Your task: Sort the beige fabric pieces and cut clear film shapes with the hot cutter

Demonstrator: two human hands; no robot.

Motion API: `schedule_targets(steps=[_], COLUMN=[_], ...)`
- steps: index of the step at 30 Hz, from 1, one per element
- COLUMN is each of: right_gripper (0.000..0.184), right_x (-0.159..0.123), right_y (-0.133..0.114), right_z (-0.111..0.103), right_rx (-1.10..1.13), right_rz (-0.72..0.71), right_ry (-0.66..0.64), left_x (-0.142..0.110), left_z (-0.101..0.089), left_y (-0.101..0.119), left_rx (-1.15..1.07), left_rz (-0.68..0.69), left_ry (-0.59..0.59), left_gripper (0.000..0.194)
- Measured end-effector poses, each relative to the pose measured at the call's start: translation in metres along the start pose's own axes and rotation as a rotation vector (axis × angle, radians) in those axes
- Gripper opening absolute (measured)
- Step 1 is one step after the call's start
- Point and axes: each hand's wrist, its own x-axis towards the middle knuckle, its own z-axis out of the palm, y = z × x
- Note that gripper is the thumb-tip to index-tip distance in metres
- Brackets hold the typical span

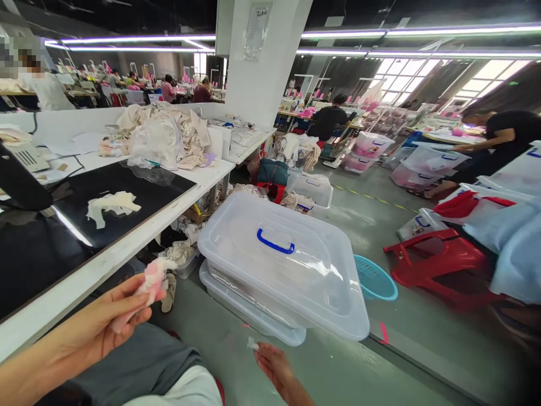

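My left hand is closed around a crumpled pink-and-white piece of fabric, just off the front edge of the white worktable. Low in the view, over the floor, my right hand pinches a small pale scrap between its fingertips. In front of it stands a translucent plastic bin with a lid and a blue handle, on top of another bin. Several cream cloth pieces lie on the table's black surface.
A heap of cream fabric and plastic bags sits at the table's back. Right of the bins are a blue basket, a red stool and a person in light blue. Filled bins stand under the table. Other people work farther back.
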Motion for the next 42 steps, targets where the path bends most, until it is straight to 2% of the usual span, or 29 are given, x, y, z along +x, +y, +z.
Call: schedule_targets(steps=[3, 5, 9, 13, 17, 20, 22, 23, 24, 25, 27, 29, 31, 33, 36, 40, 42], right_gripper=[0.042, 0.050, 0.062, 0.064, 0.068, 0.085, 0.093, 0.089, 0.078, 0.063, 0.042, 0.035, 0.036, 0.039, 0.034, 0.028, 0.025], right_x=[0.001, 0.004, 0.015, 0.029, 0.052, 0.076, 0.090, 0.092, 0.089, 0.082, 0.051, 0.012, -0.022, -0.040, -0.039, -0.027, -0.027], right_y=[-0.014, -0.031, -0.090, -0.166, -0.229, -0.254, -0.262, -0.265, -0.267, -0.269, -0.275, -0.283, -0.290, -0.292, -0.287, -0.276, -0.275], right_z=[0.020, 0.039, 0.077, 0.096, 0.099, 0.107, 0.124, 0.137, 0.152, 0.171, 0.213, 0.258, 0.300, 0.334, 0.370, 0.397, 0.405], right_rx=[-0.043, -0.084, -0.215, -0.387, -0.593, -0.702, -0.746, -0.832, -0.894, -0.940, -0.931, -0.870, -0.794, -0.773, -0.779, -0.832, -0.837], right_rz=[-0.059, -0.109, -0.250, -0.477, -0.673, -0.825, -0.936, -1.069, -1.202, -1.306, -1.504, -1.651, -1.723, -1.692, -1.560, -1.197, -1.041], right_ry=[-0.101, -0.177, -0.276, -0.216, -0.090, -0.005, 0.014, -0.015, -0.110, -0.265, -0.489, -0.685, -0.909, -1.047, -1.162, -1.290, -1.288], left_x=[-0.002, -0.005, -0.013, -0.018, -0.014, -0.008, -0.003, 0.000, 0.002, 0.004, 0.007, 0.009, 0.010, 0.011, 0.011, 0.007, 0.006], left_z=[-0.005, -0.008, -0.011, -0.012, -0.019, -0.029, -0.037, -0.042, -0.046, -0.051, -0.058, -0.064, -0.069, -0.074, -0.084, -0.101, -0.111], left_y=[-0.005, -0.007, -0.007, -0.004, 0.001, 0.009, 0.017, 0.020, 0.024, 0.027, 0.033, 0.036, 0.039, 0.041, 0.047, 0.054, 0.056], left_rx=[-0.009, -0.029, -0.057, -0.077, -0.128, -0.182, -0.218, -0.230, -0.233, -0.227, -0.197, -0.176, -0.180, -0.189, -0.185, -0.100, -0.069], left_rz=[0.008, 0.019, -0.005, -0.002, 0.039, 0.100, 0.150, 0.173, 0.196, 0.218, 0.262, 0.306, 0.353, 0.396, 0.444, 0.470, 0.459], left_ry=[0.005, 0.014, 0.068, 0.069, -0.034, -0.131, -0.178, -0.190, -0.198, -0.205, -0.215, -0.229, -0.247, -0.237, -0.171, -0.055, -0.013], left_gripper=[0.065, 0.066, 0.063, 0.057, 0.051, 0.046, 0.047, 0.049, 0.050, 0.051, 0.047, 0.038, 0.034, 0.036, 0.037, 0.030, 0.030])
